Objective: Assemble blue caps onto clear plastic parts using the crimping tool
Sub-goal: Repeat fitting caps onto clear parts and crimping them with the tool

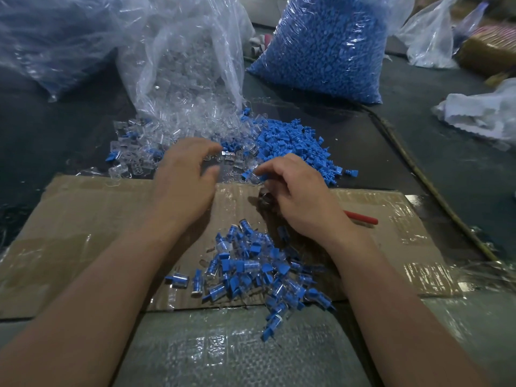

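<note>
**Eleven entries, listed left to right**

1. Far-left bag (55, 37): clear plastic, bluish contents, indistinct.
2. Open clear bag (181, 65): slumped, mouth facing the person, contents spilling out.
3. Clear plastic parts (134, 146): loose heap on the dark table (418, 141), at the bag's mouth, a few blue pieces mixed in.
4. Left hand (184, 177): palm down over the near edge of that heap, fingers spread and loosely curved, gripping nothing; index tip just beside one clear part.
5. Cardboard sheet (83, 219): flat, taped, under both forearms.
6. Assembled pieces (251, 269): pile of capped clear parts on the cardboard, between the forearms.
7. Right hand (301, 199): fingers curled round the crimping tool; index tip touching a cap at the near edge of the blue heap.
8. Crimping tool (363, 219): dark head under the palm, red handle jutting out beside the wrist.
9. Blue caps (290, 141): loose heap on the table, touching the clear heap.
10. Sealed bag of caps (329, 46): upright behind the heap, full.
11. White cloth (485, 113): crumpled, far right.
</note>
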